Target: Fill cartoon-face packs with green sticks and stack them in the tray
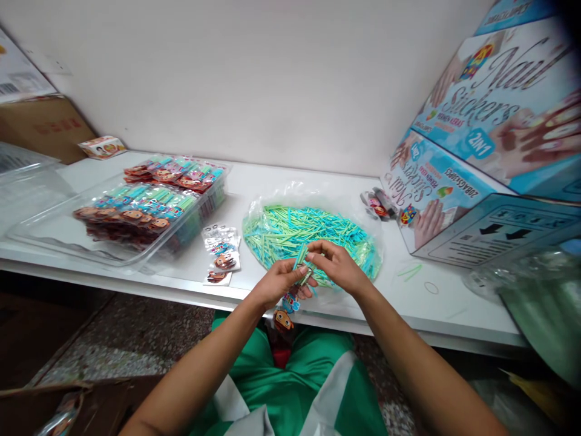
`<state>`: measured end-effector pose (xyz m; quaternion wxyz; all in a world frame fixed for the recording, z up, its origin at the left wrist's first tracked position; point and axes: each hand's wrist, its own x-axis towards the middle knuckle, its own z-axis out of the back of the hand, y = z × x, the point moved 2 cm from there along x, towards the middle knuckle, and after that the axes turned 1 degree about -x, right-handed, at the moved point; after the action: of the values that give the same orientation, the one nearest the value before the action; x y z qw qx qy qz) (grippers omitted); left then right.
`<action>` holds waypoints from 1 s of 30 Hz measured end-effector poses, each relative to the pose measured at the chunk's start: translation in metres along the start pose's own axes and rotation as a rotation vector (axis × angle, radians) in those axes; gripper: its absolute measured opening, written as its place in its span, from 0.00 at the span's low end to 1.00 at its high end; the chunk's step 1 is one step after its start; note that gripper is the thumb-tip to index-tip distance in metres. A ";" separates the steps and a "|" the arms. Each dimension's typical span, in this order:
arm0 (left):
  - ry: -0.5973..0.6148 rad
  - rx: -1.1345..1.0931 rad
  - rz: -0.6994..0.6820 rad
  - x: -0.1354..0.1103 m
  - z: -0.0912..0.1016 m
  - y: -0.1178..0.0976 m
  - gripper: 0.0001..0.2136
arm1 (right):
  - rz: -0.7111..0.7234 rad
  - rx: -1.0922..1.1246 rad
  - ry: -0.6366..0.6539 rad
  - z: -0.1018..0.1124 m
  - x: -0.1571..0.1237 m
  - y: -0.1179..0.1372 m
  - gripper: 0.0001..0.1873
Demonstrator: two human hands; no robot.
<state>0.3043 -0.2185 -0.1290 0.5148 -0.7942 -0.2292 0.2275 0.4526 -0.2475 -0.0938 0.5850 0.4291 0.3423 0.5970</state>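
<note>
Pinching thin plastic sticks (302,257), crinkly clear bag (290,191)

Place: I read this as a small packing workroom or stockroom.
Stock: I see printed "Nail Stickers" cartons (494,121) stacked at the right and a brown cardboard box (40,127) at the left.
Bulk goods: loose green and blue sticks (290,233) lie heaped in an open bag on the white desk (454,303).
Packed goods: identical packets (140,209) fill a clear tray (54,233).
</note>
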 end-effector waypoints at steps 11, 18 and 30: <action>0.009 0.011 0.013 -0.002 -0.001 -0.001 0.18 | 0.034 0.018 -0.025 0.001 0.003 0.001 0.11; -0.006 0.018 0.018 -0.002 0.000 -0.002 0.19 | 0.019 -0.084 0.017 0.008 0.000 0.003 0.08; -0.162 0.076 -0.159 -0.001 0.008 -0.011 0.17 | 0.058 0.061 0.020 -0.005 -0.007 0.006 0.20</action>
<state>0.2973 -0.2093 -0.1211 0.5407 -0.7324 -0.3234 0.2581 0.4454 -0.2540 -0.0913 0.5507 0.4503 0.3536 0.6074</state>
